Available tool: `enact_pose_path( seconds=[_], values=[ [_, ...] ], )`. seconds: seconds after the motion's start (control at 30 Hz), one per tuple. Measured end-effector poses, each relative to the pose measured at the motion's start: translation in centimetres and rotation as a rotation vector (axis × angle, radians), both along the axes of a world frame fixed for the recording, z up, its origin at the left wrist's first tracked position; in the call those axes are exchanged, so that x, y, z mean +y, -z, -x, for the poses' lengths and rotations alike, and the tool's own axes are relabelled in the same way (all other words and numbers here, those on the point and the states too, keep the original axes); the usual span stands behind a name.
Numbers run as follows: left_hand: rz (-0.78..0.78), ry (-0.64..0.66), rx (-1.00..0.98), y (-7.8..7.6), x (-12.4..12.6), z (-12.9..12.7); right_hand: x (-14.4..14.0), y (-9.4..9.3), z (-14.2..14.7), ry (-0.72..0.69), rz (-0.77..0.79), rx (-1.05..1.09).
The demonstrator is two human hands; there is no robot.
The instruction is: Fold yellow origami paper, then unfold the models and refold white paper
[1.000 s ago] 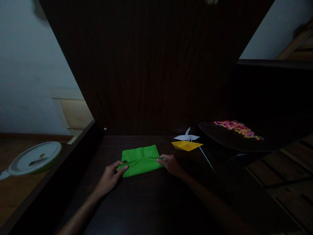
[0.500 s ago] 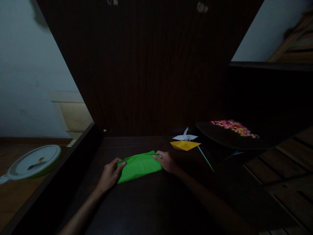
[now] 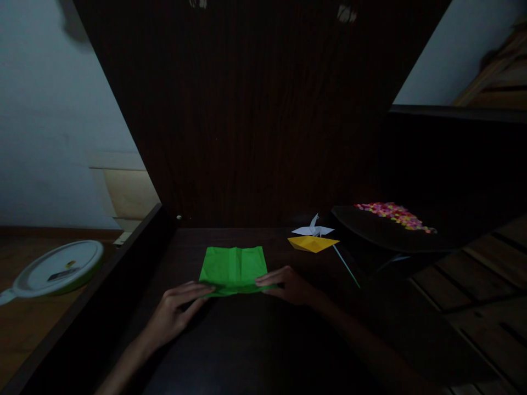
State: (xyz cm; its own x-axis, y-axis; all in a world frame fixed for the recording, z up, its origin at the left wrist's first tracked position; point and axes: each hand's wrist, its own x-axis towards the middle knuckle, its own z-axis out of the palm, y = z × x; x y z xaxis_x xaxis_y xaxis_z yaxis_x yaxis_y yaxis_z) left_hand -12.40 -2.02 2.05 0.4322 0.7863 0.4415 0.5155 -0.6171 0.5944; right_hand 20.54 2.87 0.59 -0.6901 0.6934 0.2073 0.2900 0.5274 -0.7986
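Note:
A sheet of green paper [image 3: 236, 266], creased down its middle, lies on the dark wooden surface [image 3: 230, 345]. My left hand [image 3: 175, 307] grips its near left corner between thumb and fingers. At the near right corner, my right hand [image 3: 286, 284] pinches the paper the same way. The near edge between both hands looks slightly lifted or bent. Just beyond my right hand sit a yellow paper boat [image 3: 315, 244] and a white paper crane [image 3: 313, 229]. A thin green stick [image 3: 347, 267] slants away from the boat's right end.
On the right, a dark raised board [image 3: 349, 225] carries a heap of pink, red and yellow pieces [image 3: 395, 214]. A tall dark panel [image 3: 263, 120] closes off the back. A low ledge [image 3: 123, 280] borders the left, with a white-lidded container [image 3: 61, 267] on the floor beyond.
The green paper has turned to lie squarer, its centre crease now showing. Both hands have moved from its sides to its near corners.

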Motion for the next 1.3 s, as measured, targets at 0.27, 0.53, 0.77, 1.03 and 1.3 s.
enact_pose_path(
  seconds=[0.27, 0.53, 0.77, 1.03, 1.3],
  values=[
    [0.076, 0.131, 0.172, 2.8, -2.5, 0.2, -1.8, 1.9, -1.0, -0.15, -0.096, -0.222],
    [0.169, -0.103, 0.098, 3.4, -2.9, -0.4, -2.4, 2.1, 0.1, 0.171, 0.014, -0.027],
    [0.115, -0.256, 0.246, 3.5, -2.2, -0.9, -2.2, 2.6, 0.8, 0.26, -0.007, 0.047],
    [0.038, -0.212, 0.275, 0.9, -2.3, 0.6, -1.9, 2.5, -1.0, 0.174, -0.043, 0.235],
    [-0.114, -0.191, 0.274, -3.9, -0.5, -2.9, -0.4, -3.2, 1.9, 0.249, -0.197, 0.02]
  ],
)
